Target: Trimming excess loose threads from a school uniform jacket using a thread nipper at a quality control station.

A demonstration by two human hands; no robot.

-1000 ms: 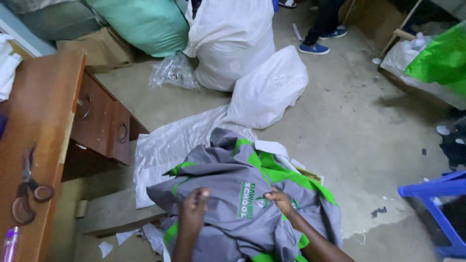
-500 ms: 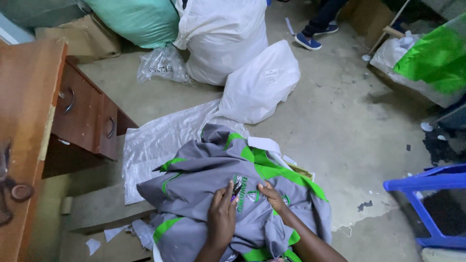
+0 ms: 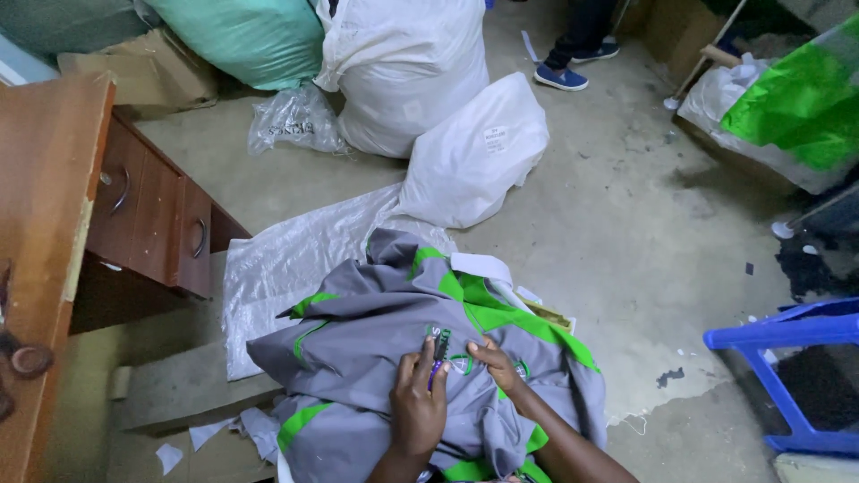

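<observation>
Head view — we see both hands down on a grey garment with green stripes (image 3: 420, 349), bunched on the person's lap over a plastic sheet (image 3: 286, 259) on the floor. Left hand (image 3: 419, 407) lies curled on the cloth with a small dark tool (image 3: 438, 362) poking out between its fingers; we cannot tell what kind. Right hand (image 3: 497, 365) pinches the fabric just beside the printed chest patch (image 3: 452, 353). We judge the work on the patch as mid-way: the patch is in place, nothing shows as finished, and the rest of the garment is crumpled, not folded.

Room to move: the wooden bench (image 3: 54, 224) with drawers stands close on the left, and the blue plastic stool (image 3: 787, 358) on the right is well apart. White sacks (image 3: 447, 134) sit ahead, beyond the sheet — bare concrete floor (image 3: 644, 233) opens to the front right. Another person's blue shoe (image 3: 561, 78) shows at the far top.
</observation>
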